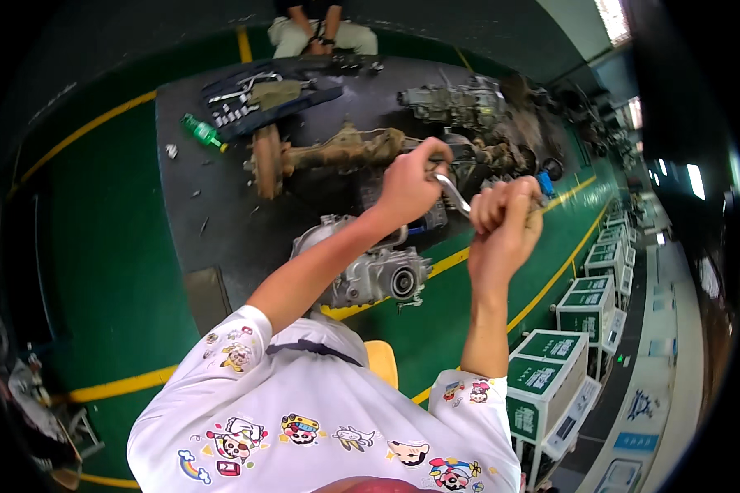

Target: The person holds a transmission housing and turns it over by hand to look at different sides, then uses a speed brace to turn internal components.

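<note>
Both my hands are raised over the right part of the dark workbench (222, 205), fingers closed on a silver wrench with a bent shank (453, 195). My left hand (413, 182) grips its upper left end, and my right hand (503, 220) wraps round the lower right end. Both ends of the wrench are hidden in my fists. Behind my left hand lies a rusty axle housing (337, 154) with a brake drum (266, 160) at its left end. Close to my body, under my left forearm, sits a silver gearbox casing (362, 275).
Another gearbox (456, 105) rests at the back right. An open tool case (263, 97) and a green bottle (200, 129) are at the back left. Someone sits (325, 33) beyond the bench. Green-and-white cabinets (543, 370) line the right; a yellow stool (382, 364) stands beside me.
</note>
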Available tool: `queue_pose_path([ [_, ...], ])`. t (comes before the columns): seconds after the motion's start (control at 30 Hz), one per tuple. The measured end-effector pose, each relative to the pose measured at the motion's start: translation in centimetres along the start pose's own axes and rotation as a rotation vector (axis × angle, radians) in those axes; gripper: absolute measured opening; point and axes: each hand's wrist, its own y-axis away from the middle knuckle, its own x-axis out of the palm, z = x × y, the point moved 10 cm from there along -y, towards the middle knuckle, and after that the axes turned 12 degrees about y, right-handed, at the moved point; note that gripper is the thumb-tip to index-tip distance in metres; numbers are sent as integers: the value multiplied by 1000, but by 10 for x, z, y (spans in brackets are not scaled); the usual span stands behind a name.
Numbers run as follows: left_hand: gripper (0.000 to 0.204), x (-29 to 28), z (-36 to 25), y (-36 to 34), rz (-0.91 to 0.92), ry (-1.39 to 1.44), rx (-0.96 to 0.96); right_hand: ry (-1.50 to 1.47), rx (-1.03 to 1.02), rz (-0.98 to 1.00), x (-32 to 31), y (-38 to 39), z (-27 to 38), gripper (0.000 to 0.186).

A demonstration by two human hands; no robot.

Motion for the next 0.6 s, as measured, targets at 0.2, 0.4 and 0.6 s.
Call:
queue_pose_path([
  [0.2, 24, 68, 18, 0, 194, 48, 269, 165, -68, 49, 31, -4, -3, 28],
  [0.4, 25, 104, 31, 38, 404, 126, 200, 46, 90, 161, 48, -10, -9, 32],
  [0.6, 24, 93, 12, 100, 538, 97, -153, 31, 282, 85, -19, -37, -38, 32],
])
